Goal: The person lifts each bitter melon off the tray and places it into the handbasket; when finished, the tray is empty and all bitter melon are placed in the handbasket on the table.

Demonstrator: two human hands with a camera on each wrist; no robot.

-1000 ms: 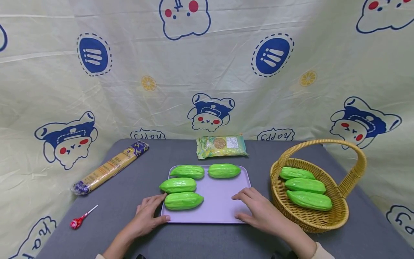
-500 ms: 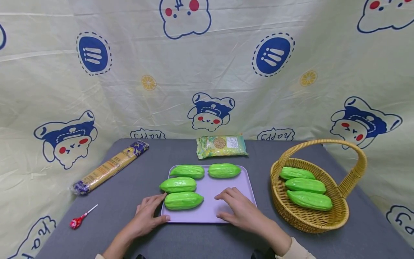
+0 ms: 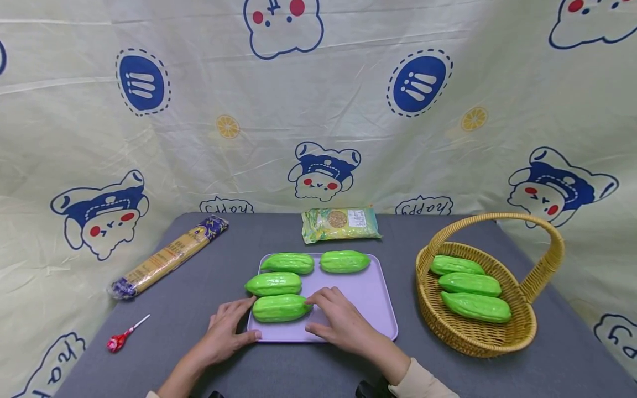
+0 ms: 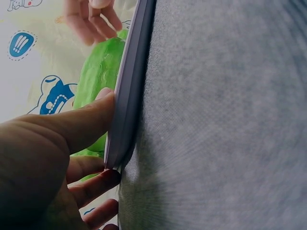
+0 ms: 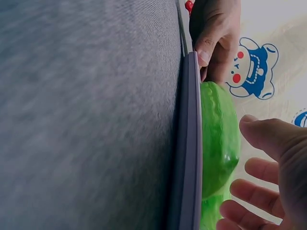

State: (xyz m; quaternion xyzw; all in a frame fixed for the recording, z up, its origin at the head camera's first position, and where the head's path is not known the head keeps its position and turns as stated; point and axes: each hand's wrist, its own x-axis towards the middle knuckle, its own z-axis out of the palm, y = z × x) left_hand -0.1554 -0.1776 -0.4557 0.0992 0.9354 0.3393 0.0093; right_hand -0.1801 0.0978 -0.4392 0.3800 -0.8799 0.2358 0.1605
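Several long, ridged green gourds lie on a lilac tray (image 3: pixel 370 296), two in the back row and two at the left. My left hand (image 3: pixel 224 334) holds the tray's front left corner, the thumb on the front rim and the fingers along the left side. Right beside its index finger is the nearest gourd (image 3: pixel 278 308). Over the tray's front, my right hand (image 3: pixel 343 323) has its fingers spread and loosely bent, index fingertip right at that gourd's right end. In the right wrist view, thumb and fingers stand apart around the gourd's (image 5: pixel 218 139) end.
A wicker basket (image 3: pixel 428 320) with a tall handle and 3 green gourds inside stands at the right. Behind the tray lies a green-yellow packet (image 3: pixel 340 225). At the left are a long purple-ended pack (image 3: pixel 169 257) and a red lollipop (image 3: pixel 119 340).
My right hand has moved left across the tray, from its right edge to the nearest gourd's right end. The left hand, tray and gourds have stayed put.
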